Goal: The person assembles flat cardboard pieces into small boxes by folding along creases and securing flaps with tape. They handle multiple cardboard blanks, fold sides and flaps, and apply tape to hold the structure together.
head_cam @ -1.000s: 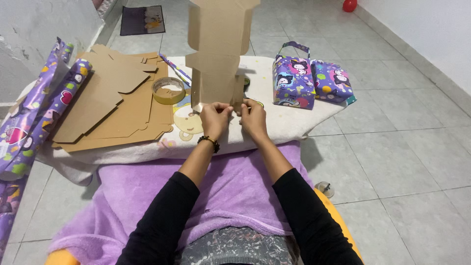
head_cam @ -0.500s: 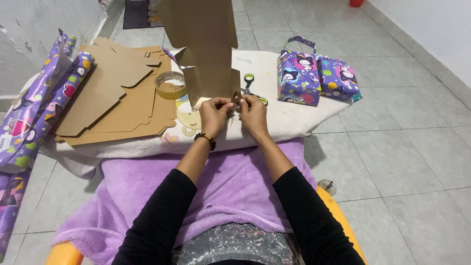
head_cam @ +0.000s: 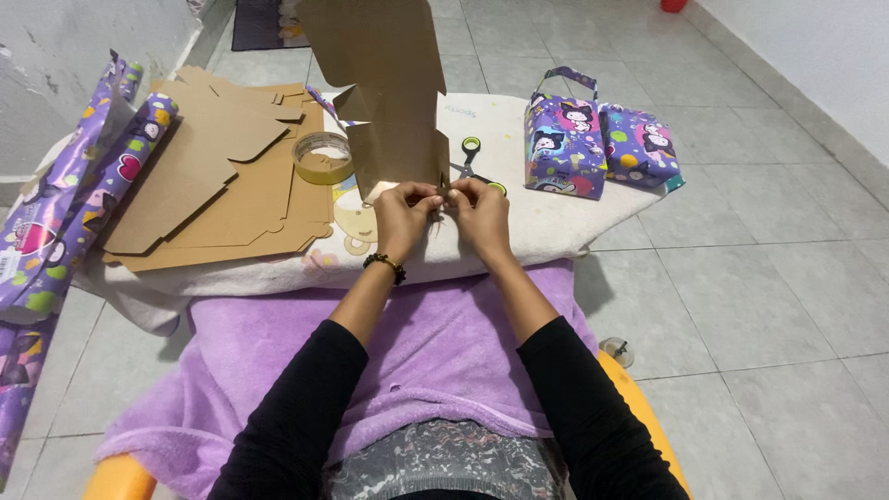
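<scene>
- The left hand [head_cam: 400, 215] and right hand [head_cam: 480, 213] sat side by side, each pinching the bottom edge of the cardboard blank [head_cam: 389, 93].
- The cardboard blank stood upright over the near edge of the desk [head_cam: 546, 227]; its long axis ran vertically, top end pointing up and away from the person.
- Just behind lay scissors [head_cam: 472, 159] and a tape roll [head_cam: 322, 157].
- Left: flat cardboard sheets [head_cam: 213, 185].
- Farther right: two wrapped boxes [head_cam: 593, 143].
</scene>
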